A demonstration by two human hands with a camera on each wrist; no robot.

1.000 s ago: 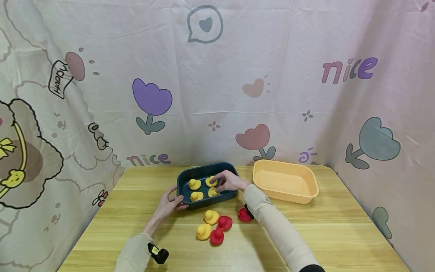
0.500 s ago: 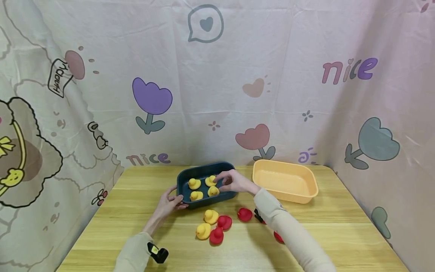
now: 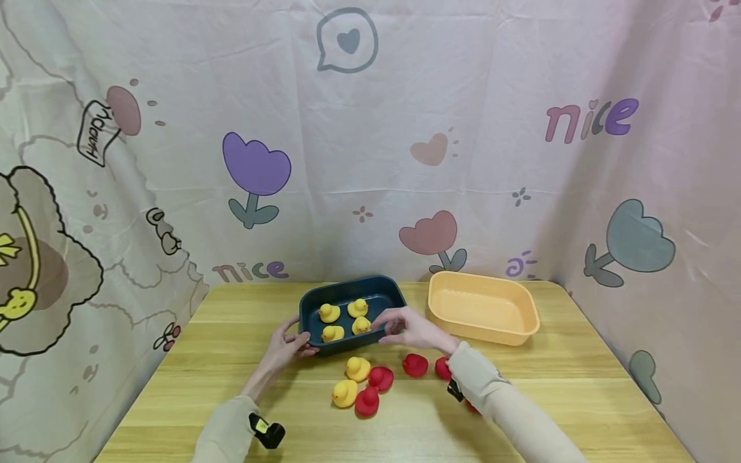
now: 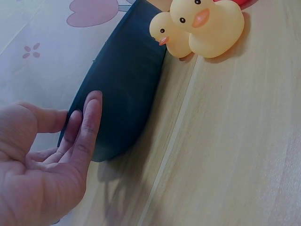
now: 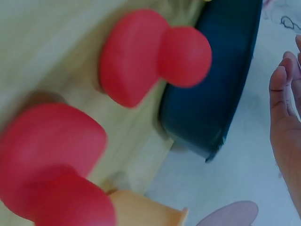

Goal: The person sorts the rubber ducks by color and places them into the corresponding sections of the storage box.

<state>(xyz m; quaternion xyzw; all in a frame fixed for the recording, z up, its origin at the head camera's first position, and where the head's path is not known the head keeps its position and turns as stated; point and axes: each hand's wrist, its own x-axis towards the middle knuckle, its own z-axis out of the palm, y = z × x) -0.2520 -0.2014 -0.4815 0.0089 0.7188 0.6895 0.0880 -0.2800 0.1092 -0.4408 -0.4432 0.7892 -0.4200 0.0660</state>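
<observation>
A dark blue tray (image 3: 382, 299) holds several yellow ducks (image 3: 329, 313). My left hand (image 3: 292, 342) rests against its near left corner; in the left wrist view the straight fingers (image 4: 89, 120) lie flat on the tray's wall (image 4: 124, 80). My right hand (image 3: 399, 323) hovers at the tray's near right edge, fingers relaxed and holding nothing. On the table in front lie two yellow ducks (image 3: 357, 368) (image 3: 345, 393) and several red ducks (image 3: 380, 377). Two red ducks (image 5: 150, 59) (image 5: 51, 155) fill the right wrist view beside the tray (image 5: 221, 84).
An empty orange tray (image 3: 523, 302) stands at the back right of the wooden table (image 3: 579, 386). Printed cloth walls close in the back and both sides. One red duck (image 3: 470, 406) is partly hidden under my right sleeve.
My right hand has let go of a yellow duck in the blue tray and drawn back toward me and to the right. The left hand has stayed at the tray's corner.
</observation>
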